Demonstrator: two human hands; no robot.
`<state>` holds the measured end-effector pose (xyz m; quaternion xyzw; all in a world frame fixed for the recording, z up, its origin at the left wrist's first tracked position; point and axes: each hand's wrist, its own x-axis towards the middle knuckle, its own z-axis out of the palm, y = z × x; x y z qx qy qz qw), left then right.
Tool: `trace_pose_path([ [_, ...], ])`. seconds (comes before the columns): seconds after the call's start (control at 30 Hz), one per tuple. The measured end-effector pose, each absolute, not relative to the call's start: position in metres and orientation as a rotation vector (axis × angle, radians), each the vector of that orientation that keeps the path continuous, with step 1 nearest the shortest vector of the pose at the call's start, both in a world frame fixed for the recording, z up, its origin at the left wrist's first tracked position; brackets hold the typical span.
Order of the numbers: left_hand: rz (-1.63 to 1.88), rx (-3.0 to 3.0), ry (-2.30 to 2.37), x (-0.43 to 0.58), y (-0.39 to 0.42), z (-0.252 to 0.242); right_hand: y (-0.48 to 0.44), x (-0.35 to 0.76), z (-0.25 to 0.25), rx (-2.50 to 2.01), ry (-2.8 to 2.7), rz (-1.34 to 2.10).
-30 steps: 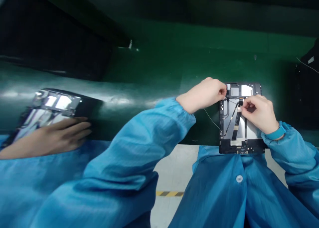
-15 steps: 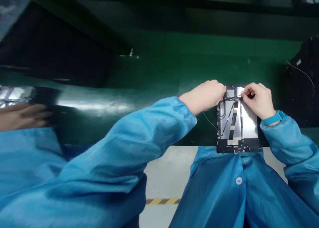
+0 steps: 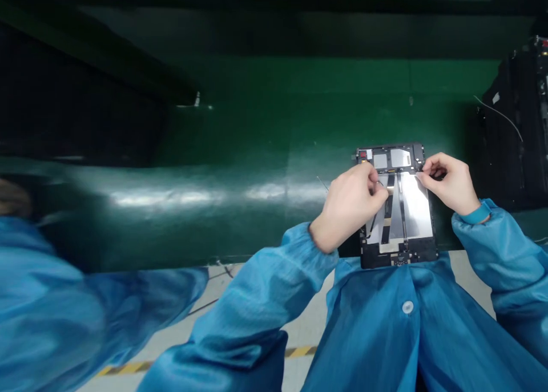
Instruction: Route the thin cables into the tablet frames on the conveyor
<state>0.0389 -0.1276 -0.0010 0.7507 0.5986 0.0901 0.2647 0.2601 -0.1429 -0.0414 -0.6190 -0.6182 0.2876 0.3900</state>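
An opened tablet (image 3: pixel 416 215) lies with its inside facing up at the table's front edge, against my blue smock. Silver plate, dark flex strips and a black lower end show in it. My left hand (image 3: pixel 349 203) is over its upper left part, thumb and fingers pinched beside a dark flex strip (image 3: pixel 387 215). A small dark thin piece shows at those fingertips, too small to name. At the tablet's upper right edge, my right hand (image 3: pixel 451 181) has thumb and forefinger closed together; what they hold, if anything, is hidden.
Stacked black device parts (image 3: pixel 505 135) stand on the green table (image 3: pixel 274 129) at the right, a thin wire on top. A big dark object (image 3: pixel 77 101) fills the left. A co-worker's blue sleeve (image 3: pixel 38 289) is at the far left.
My left hand has come down from the tablet's top left corner to its upper middle. My right hand has moved from the top to the right edge. The co-worker's hand has shifted left.
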Motion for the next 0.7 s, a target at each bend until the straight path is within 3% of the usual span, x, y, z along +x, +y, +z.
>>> trace_pose_path([
  [0.17, 0.499, 2.256, 1.439, 0.049, -0.115, -0.012, -0.141, 0.265, -0.052, -1.543, -1.324, 0.916],
  [0.37, 0.350, 2.294, 0.994, 0.069, -0.078, -0.023, -0.140, 0.267, -0.049, -1.568, -1.272, 0.943],
  [0.7, 0.239, 2.200, 1.024, 0.079, -0.062, -0.013, -0.141, 0.270, -0.049, -1.581, -1.240, 0.927],
])
